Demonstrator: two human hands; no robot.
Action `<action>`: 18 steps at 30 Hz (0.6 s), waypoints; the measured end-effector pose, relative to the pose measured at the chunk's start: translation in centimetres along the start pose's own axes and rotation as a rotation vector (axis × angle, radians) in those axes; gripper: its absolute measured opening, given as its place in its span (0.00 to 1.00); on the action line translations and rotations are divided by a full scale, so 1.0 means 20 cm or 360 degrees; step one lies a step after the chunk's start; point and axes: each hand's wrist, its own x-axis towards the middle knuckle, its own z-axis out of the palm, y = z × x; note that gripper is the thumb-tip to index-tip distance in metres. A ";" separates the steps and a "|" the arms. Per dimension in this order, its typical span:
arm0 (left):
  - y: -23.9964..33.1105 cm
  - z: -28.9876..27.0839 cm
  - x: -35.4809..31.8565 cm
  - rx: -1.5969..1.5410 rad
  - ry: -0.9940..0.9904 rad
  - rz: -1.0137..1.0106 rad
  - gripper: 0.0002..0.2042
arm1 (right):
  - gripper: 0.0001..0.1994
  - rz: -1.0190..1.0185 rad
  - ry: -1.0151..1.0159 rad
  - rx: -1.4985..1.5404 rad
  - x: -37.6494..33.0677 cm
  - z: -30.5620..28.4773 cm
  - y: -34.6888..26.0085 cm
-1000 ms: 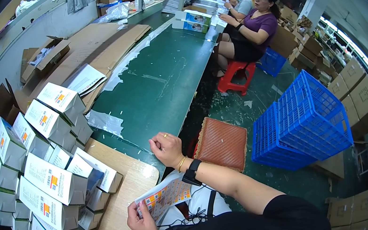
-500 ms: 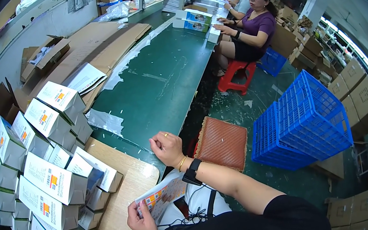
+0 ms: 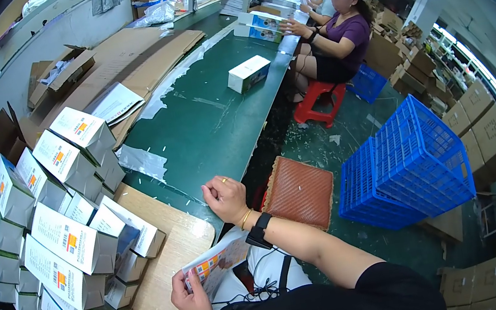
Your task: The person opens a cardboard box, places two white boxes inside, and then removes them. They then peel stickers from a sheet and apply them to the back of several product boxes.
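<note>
My left hand (image 3: 192,299) grips a flat printed white carton (image 3: 218,263) with orange and blue marks, held low over my lap. Fingers curled and holding nothing, my right hand (image 3: 225,198) rests as a loose fist on the near edge of the green belt (image 3: 206,129); it wears a ring, a bracelet and a black wristband. A pile of folded white boxes (image 3: 62,240) lies at my left beside a wooden board (image 3: 167,257). One white box (image 3: 248,73) stands alone further up the belt.
Flat cardboard sheets (image 3: 138,62) lie along the belt's far side. Two blue crates (image 3: 417,168) and a brown woven seat pad (image 3: 298,191) sit on the floor at right. A person in a purple top (image 3: 343,38) sits on a red stool (image 3: 322,96).
A single white box has come into view on the green belt, nearer to me than before. My hands have stayed almost where they were.
</note>
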 end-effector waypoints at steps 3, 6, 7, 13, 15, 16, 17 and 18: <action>0.00 0.00 0.00 0.0001 0.0000 0.0004 0.06 | 0.10 0.0001 0.0004 0.0002 0.00 0.00 0.00; 0.00 0.00 0.00 0.0010 -0.0029 -0.0006 0.05 | 0.10 -0.0001 0.0003 0.0004 0.01 0.00 0.00; -0.01 -0.01 0.00 0.0015 -0.0041 -0.0011 0.05 | 0.10 -0.0001 0.0002 0.0004 0.01 0.00 0.00; -0.01 0.00 0.00 -0.0017 -0.0038 -0.0010 0.05 | 0.10 -0.0025 0.0025 0.0011 0.01 0.01 0.01; -0.02 0.00 0.01 -0.0001 -0.0043 0.0000 0.05 | 0.10 -0.0038 0.0042 0.0013 0.01 0.01 0.01; -0.01 0.00 0.01 -0.0001 -0.0043 0.0000 0.05 | 0.10 -0.0035 0.0038 0.0015 0.01 0.01 0.01; -0.01 0.00 0.01 0.0005 -0.0042 0.0001 0.05 | 0.10 -0.0032 0.0033 0.0017 0.01 0.01 0.01; -0.01 0.00 0.01 0.0011 -0.0042 0.0002 0.05 | 0.10 -0.0030 0.0028 0.0019 0.01 0.01 0.01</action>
